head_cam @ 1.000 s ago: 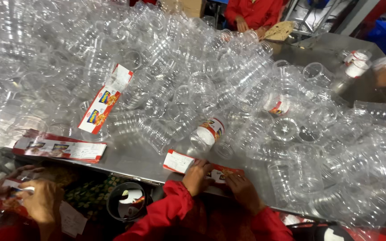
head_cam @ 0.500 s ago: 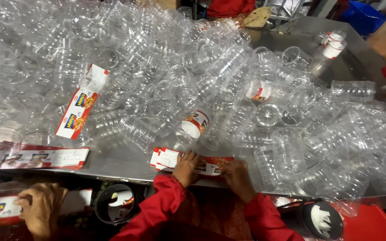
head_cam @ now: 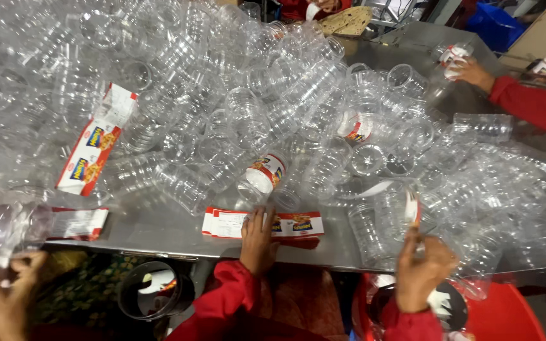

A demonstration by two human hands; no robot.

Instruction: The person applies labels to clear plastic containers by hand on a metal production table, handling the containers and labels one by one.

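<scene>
while left hand (head_cam: 259, 239) stays flat on label stack (head_cam: 263, 223), right hand (head_cam: 423, 270) has lifted, pinching one label (head_cam: 411, 208).

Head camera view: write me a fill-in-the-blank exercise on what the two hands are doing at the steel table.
1. The left hand presses flat on a stack of ____ at the table's near edge.
2. The right hand is raised and pinches a single ____ between its fingers.
3. The table is heaped with clear plastic ____.
4. Both of the person's sleeves are ____ in colour.

Missing words: labels; label; jars; red
</scene>
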